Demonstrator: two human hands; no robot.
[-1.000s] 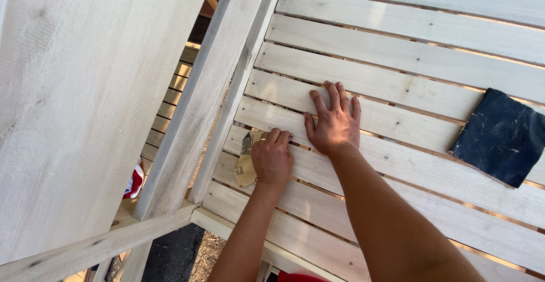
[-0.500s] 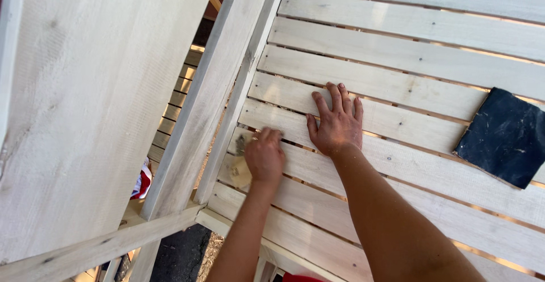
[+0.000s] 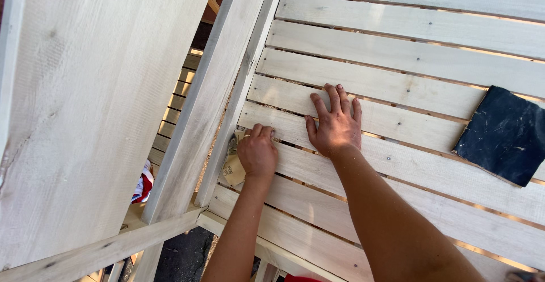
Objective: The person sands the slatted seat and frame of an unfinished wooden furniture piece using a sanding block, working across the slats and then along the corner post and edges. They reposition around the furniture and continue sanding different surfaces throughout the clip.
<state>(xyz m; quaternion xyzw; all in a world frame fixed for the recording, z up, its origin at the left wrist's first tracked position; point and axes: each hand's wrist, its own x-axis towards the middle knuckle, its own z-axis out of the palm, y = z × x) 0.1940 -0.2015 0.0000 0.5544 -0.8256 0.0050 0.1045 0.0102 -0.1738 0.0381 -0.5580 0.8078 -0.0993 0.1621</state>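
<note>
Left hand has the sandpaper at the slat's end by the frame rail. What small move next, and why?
Probably stroke the folded sandpaper along that slat, away from the frame rail: the left hand is already jammed against the rail, and the right hand lies flat, bracing.

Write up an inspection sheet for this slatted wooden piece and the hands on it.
Surface: pale whitewashed wooden slats with narrow gaps, bordered by a pale wooden rail.
Job's things: tan folded sandpaper piece pressed on a slat near the rail.
Clutter: dark square abrasive sheet lying flat on the slats.
Hands: left hand closed on the sandpaper; right hand flat, fingers spread, on a slat.
Cables: nothing seen.
Surroundings: large pale wooden panel at left; red and white object below; dark ground.
</note>
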